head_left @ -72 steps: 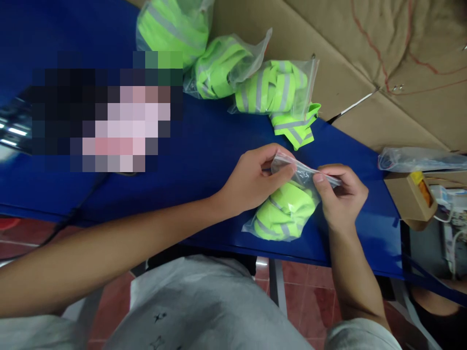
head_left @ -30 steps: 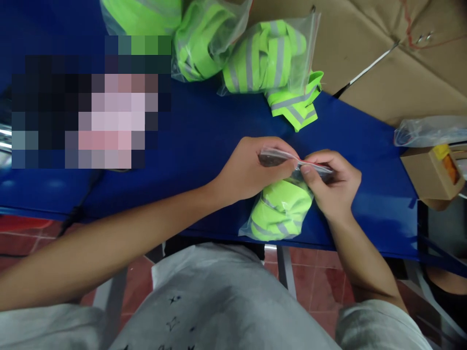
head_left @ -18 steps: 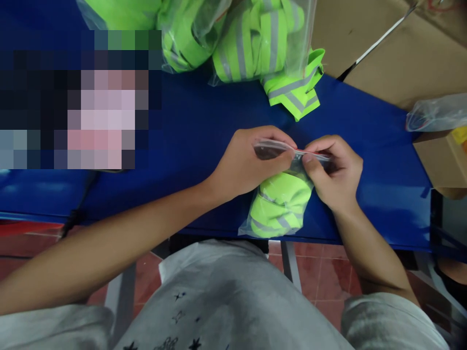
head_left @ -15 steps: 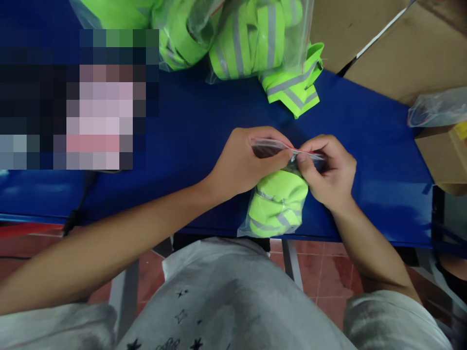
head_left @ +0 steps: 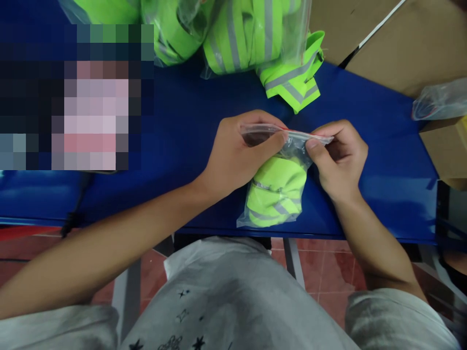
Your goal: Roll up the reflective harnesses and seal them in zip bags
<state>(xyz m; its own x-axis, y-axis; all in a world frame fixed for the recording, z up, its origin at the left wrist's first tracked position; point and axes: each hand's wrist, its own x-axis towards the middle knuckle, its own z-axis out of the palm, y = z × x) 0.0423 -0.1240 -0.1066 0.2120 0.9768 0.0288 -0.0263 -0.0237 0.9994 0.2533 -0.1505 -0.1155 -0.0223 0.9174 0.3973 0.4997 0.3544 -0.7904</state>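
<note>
A clear zip bag (head_left: 297,144) with a red line along its zip edge lies near the table's front edge. Inside it is a rolled neon-yellow reflective vest (head_left: 279,187) with grey bands. My left hand (head_left: 242,150) pinches the bag's top edge between thumb and fingers, left of its middle. Further right along the same edge, my right hand (head_left: 339,158) pinches the bag near its corner. The fingers behind the plastic are partly hidden.
Several bagged neon vests (head_left: 241,36) lie at the back of the blue table (head_left: 189,112). Beside them is a folded reflective piece (head_left: 295,82). Cardboard (head_left: 383,43) stands back right, with a small box (head_left: 447,150) and plastic bag (head_left: 440,99) at the right. A pixelated patch covers the left.
My right hand has slid right along the zip edge, away from my left hand, which shifted slightly left and up. More of the bag's top now shows between them.
</note>
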